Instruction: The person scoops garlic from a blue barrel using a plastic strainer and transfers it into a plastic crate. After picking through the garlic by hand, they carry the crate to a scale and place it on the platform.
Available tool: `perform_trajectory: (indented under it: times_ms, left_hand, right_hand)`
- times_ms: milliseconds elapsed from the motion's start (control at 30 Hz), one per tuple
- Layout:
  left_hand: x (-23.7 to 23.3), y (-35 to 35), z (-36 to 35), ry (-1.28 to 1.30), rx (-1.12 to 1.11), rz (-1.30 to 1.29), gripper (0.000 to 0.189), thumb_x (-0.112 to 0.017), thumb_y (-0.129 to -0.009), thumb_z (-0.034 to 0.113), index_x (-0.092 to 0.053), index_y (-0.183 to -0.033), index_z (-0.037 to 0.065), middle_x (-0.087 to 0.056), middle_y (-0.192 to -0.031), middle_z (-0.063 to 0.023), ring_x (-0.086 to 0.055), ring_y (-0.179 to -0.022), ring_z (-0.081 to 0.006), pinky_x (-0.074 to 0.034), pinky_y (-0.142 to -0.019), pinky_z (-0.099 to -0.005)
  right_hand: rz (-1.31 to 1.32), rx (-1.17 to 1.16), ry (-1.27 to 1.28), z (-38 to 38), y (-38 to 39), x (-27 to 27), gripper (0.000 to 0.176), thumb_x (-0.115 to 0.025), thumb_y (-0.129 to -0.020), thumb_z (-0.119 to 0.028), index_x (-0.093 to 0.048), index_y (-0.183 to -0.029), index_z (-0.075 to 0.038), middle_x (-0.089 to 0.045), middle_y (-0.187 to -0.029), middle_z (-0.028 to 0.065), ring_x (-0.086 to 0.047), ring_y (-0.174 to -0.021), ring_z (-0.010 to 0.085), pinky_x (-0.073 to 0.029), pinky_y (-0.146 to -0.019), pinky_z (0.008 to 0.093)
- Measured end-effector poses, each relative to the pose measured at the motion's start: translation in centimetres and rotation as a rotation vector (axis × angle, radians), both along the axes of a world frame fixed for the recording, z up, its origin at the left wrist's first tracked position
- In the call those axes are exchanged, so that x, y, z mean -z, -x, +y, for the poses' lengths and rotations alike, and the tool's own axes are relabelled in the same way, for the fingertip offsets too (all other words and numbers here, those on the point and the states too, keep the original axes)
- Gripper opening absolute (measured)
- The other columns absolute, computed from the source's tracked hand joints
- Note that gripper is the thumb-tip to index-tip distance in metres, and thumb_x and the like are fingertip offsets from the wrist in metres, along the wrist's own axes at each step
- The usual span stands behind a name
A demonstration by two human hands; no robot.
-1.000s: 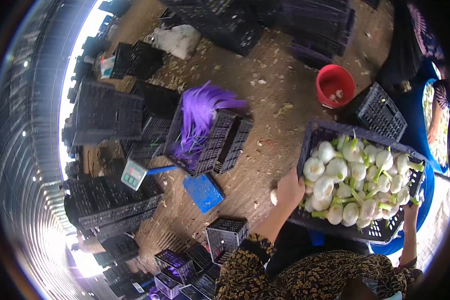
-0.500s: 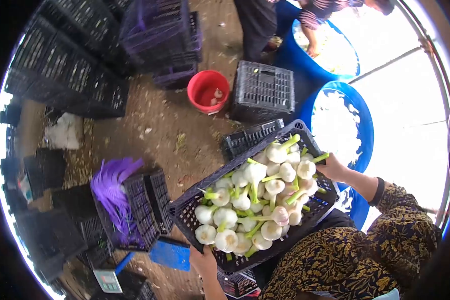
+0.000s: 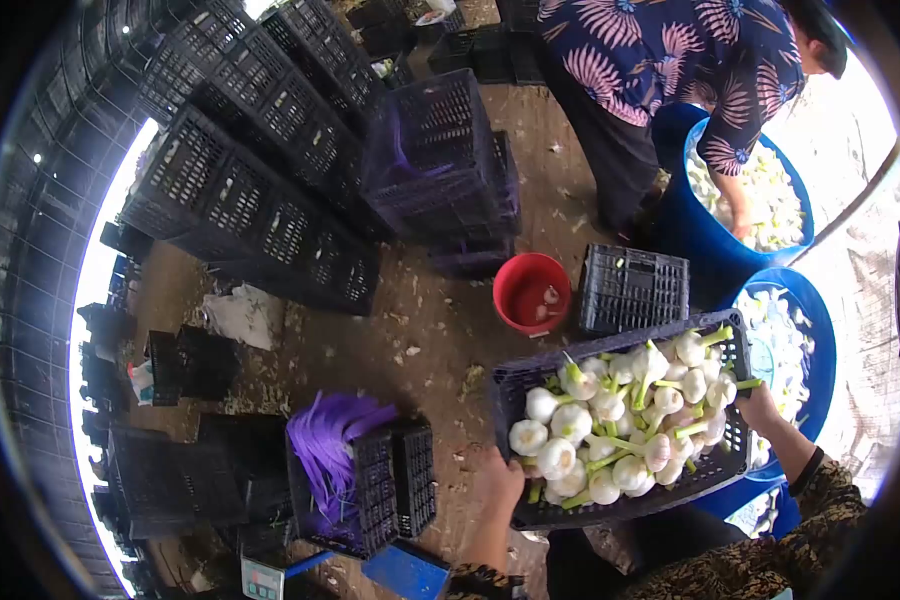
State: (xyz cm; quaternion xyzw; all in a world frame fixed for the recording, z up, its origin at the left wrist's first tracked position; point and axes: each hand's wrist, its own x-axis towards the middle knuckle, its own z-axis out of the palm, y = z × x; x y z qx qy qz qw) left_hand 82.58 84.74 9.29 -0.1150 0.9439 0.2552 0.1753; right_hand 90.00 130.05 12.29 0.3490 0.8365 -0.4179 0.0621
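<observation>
A black plastic crate [image 3: 610,516] full of white garlic bulbs [image 3: 572,423] with cut green stems is held up in front of me. My left hand [image 3: 499,482] is closed on its left end, near the front corner. At the opposite end, my right hand [image 3: 759,403] grips the crate's side, close to a stem that sticks out over the edge. The fingers of both hands are partly hidden by the crate.
Beyond the crate are a red bucket [image 3: 532,292] and an upturned black crate [image 3: 636,290]. A person [image 3: 650,60] bends over a blue barrel [image 3: 808,215] at the right. Tall crate stacks [image 3: 270,200] stand left. Purple strips [image 3: 332,455] hang from a crate near a scale [image 3: 262,578].
My view has turned, so the surroundings sit lower and further right, and more of the other person shows. The held crate has swung from a slant to nearly level, still in both hands.
</observation>
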Motion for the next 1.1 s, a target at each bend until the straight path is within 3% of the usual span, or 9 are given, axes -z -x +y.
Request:
perform_trajectory:
  times_ms: [267, 433, 500, 533, 633, 700, 800, 933, 1100]
  left_hand:
    - [0.3, 3.5, 1.8, 0.038, -0.032, -0.126, 0.032, -0.053, -0.083, 0.027, -0.053, -0.104, 0.003, -0.064, -0.097, -0.0202, -0.062, -0.092, -0.0363, -0.048, -0.081, -0.0463]
    - [-0.8, 1.3, 0.1, -0.216, -0.112, -0.294, 0.063, -0.051, -0.086, 0.037, -0.031, -0.138, 0.007, -0.049, -0.127, -0.0238, -0.051, -0.114, -0.0367, -0.041, -0.095, -0.044]
    - [2.2, -2.8, -0.9, -0.316, -0.035, 0.229, 0.071, -0.052, -0.085, 0.042, -0.027, -0.14, 0.005, -0.036, -0.139, -0.0228, -0.039, -0.126, -0.036, -0.034, -0.103, -0.0415]
    - [1.7, -5.0, -2.1, -0.357, -0.071, 0.116, 0.073, -0.052, -0.085, 0.042, -0.025, -0.141, 0.004, -0.023, -0.146, -0.0206, -0.027, -0.134, -0.0339, -0.026, -0.108, -0.0391]
    - [0.9, -14.0, -7.4, -0.482, -0.217, -0.057, 0.065, -0.051, -0.088, 0.039, -0.031, -0.138, 0.002, -0.032, -0.143, -0.0194, -0.03, -0.133, -0.0322, -0.025, -0.109, -0.0384]
    - [3.5, -21.2, -11.5, -0.548, -0.262, -0.125, 0.061, -0.05, -0.089, 0.037, -0.036, -0.136, 0.002, -0.036, -0.14, -0.0201, -0.032, -0.132, -0.032, -0.025, -0.109, -0.0378]
    - [7.6, -35.2, -17.9, -0.656, -0.696, -0.182, 0.051, -0.056, -0.088, 0.022, -0.042, -0.13, -0.001, -0.05, -0.128, -0.0192, -0.049, -0.118, -0.0268, -0.038, -0.099, -0.0336]
    - [11.2, -51.1, -21.0, -0.387, -0.889, -0.337, 0.047, -0.058, -0.085, 0.021, -0.047, -0.124, -0.002, -0.056, -0.116, -0.0152, -0.056, -0.107, -0.0237, -0.045, -0.087, -0.0317]
    - [7.9, -52.2, -17.2, -0.558, -1.407, -0.564, 0.044, -0.059, -0.082, 0.021, -0.048, -0.118, -0.002, -0.056, -0.1, -0.0094, -0.059, -0.081, -0.019, -0.048, -0.069, -0.0291]
  right_hand:
    - [-0.085, -0.042, 0.085, 1.4, 1.3, 4.0, 0.026, -0.057, -0.074, -0.002, -0.058, -0.099, 0.003, -0.063, -0.081, 0.0093, -0.059, -0.069, 0.0178, -0.047, -0.061, 0.0333]
    - [-0.07, 0.029, -0.036, 0.1, 1.8, 3.6, 0.026, -0.055, -0.077, -0.004, -0.056, -0.102, 0.001, -0.061, -0.081, 0.0122, -0.057, -0.069, 0.0199, -0.046, -0.059, 0.0343]
    - [-0.092, 0.044, 0.009, 0.8, 2.0, 4.8, 0.037, -0.057, -0.076, -0.002, -0.049, -0.111, -0.002, -0.059, -0.086, 0.0117, -0.057, -0.068, 0.0195, -0.047, -0.057, 0.0324]
    - [0.088, -0.207, -0.347, 7.1, 0.9, 12.9, 0.036, -0.058, -0.076, -0.002, -0.049, -0.111, -0.004, -0.059, -0.084, 0.0104, -0.055, -0.064, 0.0196, -0.046, -0.054, 0.033]
    - [-0.037, -0.266, -0.458, 3.4, 1.0, 7.5, 0.025, -0.059, -0.076, -0.007, -0.055, -0.099, 0.0, -0.058, -0.075, 0.0102, -0.054, -0.062, 0.0239, -0.043, -0.055, 0.0407]
    - [-0.043, 0.029, -0.061, -0.8, 0.2, 3.3, 0.028, -0.062, -0.073, -0.009, -0.058, -0.099, 0.0, -0.06, -0.076, 0.0101, -0.055, -0.06, 0.0215, -0.046, -0.057, 0.0383]
    - [-0.11, 0.035, -0.413, 2.1, -1.1, 6.5, 0.028, -0.065, -0.072, -0.01, -0.057, -0.098, -0.001, -0.062, -0.083, 0.0094, -0.059, -0.066, 0.0195, -0.049, -0.06, 0.0366]
    - [-0.123, 0.061, -0.073, 1.0, 0.4, 5.0, 0.041, -0.063, -0.078, -0.012, -0.052, -0.116, -0.005, -0.061, -0.097, 0.0138, -0.059, -0.089, 0.0258, -0.048, -0.073, 0.042]
    - [-0.281, -0.002, -0.228, -0.8, -1.8, 3.8, 0.05, -0.067, -0.077, -0.009, -0.044, -0.12, -0.002, -0.06, -0.103, 0.0152, -0.062, -0.085, 0.0246, -0.052, -0.073, 0.0388]
